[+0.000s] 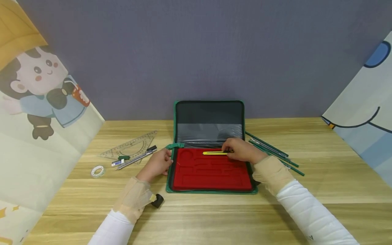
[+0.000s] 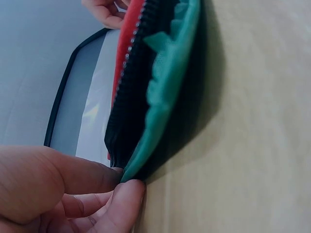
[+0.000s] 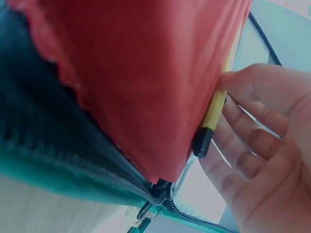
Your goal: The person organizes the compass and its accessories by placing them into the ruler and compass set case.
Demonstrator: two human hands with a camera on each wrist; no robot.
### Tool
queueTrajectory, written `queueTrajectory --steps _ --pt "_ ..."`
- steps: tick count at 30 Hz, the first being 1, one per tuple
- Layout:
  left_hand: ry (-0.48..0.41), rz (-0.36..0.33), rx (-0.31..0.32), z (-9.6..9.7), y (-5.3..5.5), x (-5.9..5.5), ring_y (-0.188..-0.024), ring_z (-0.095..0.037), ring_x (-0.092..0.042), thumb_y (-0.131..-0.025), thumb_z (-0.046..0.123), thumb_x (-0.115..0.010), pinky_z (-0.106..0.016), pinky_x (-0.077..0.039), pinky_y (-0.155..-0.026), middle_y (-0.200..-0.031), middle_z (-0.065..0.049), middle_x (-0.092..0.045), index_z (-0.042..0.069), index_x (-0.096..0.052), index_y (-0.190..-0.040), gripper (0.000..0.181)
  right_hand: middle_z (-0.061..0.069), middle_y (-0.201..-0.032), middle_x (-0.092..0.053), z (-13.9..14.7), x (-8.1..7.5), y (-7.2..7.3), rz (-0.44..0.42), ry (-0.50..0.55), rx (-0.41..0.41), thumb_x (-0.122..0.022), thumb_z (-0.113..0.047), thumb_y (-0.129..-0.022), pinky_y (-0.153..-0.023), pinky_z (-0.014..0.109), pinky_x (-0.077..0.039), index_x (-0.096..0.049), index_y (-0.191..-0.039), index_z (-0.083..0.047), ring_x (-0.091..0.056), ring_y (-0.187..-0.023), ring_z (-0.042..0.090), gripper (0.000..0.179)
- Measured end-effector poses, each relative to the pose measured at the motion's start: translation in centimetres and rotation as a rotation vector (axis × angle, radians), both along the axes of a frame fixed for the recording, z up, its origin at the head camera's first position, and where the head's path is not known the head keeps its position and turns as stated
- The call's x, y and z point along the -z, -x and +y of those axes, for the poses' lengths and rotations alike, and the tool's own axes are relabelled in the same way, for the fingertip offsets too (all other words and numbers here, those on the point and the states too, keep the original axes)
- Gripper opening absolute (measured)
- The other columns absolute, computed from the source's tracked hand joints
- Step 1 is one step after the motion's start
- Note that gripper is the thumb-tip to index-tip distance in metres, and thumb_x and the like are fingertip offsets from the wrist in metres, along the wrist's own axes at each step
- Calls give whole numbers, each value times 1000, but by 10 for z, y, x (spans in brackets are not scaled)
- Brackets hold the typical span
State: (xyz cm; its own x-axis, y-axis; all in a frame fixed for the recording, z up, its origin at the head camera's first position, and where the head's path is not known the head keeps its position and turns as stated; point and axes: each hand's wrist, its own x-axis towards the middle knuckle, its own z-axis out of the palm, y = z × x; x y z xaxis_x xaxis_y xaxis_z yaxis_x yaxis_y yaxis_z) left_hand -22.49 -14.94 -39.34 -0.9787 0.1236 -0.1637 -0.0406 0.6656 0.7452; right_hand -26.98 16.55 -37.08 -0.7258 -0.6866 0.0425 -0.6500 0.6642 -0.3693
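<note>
A green zip case (image 1: 169,185) lies unfolded, with a red moulded insert (image 1: 215,183) in its near half. My right hand (image 1: 242,150) holds a yellow utility knife (image 1: 212,153) with a black end along the insert's far edge. In the right wrist view, the thumb and fingers are about the knife (image 3: 214,109), which lies against the red cloth. At the case's left side is my left hand (image 1: 157,164). In the left wrist view its thumb and finger pinch the green edge (image 2: 158,107) at a corner, beside the black zip (image 2: 127,58).
Left of the case lie a clear set square (image 1: 130,144), a compass (image 1: 134,160), an eraser (image 1: 117,163), a small green piece (image 1: 124,157) and a tape roll (image 1: 98,171). Several green pencils (image 1: 269,149) lie right of it. A grey wall (image 1: 211,61) rises behind.
</note>
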Motion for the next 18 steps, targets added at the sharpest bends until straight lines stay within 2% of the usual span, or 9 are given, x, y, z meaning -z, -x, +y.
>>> queueTrajectory --steps 18 --pt "-5 16 4 1 -2 0 -50 -16 -54 -92 1 -55 -28 -53 -49 -93 -18 -58 -5 -49 -110 20 11 -100 -65 7 2 -1 14 10 -24 -62 2 -85 -76 36 -52 -70 -102 0 -61 -90 23 19"
